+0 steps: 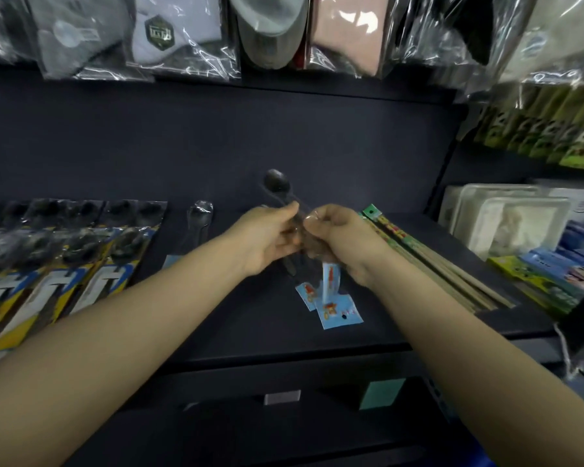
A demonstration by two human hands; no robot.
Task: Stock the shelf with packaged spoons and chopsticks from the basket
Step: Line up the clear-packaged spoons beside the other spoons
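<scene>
Both my hands meet above the middle of the dark shelf (pixel 216 332). My left hand (pixel 267 235) and my right hand (pixel 338 237) grip a bunch of spoons in clear packets (pixel 277 185), bowls pointing up and away, blue header cards (pixel 331 281) hanging below. One more blue-carded packet (pixel 339 313) lies on the shelf under my hands. A single packaged spoon (pixel 199 219) lies to the left. Packaged chopsticks (pixel 429 261) with green headers lie to the right. The basket is out of view.
Spoon packs with yellow and blue cards (pixel 64 264) fill the shelf's left part. Clear plastic boxes (pixel 506 220) and coloured cartons (pixel 553 274) stand at the right. Bagged socks (pixel 169 32) hang above. A lower shelf edge with price tags (pixel 282 397) runs below.
</scene>
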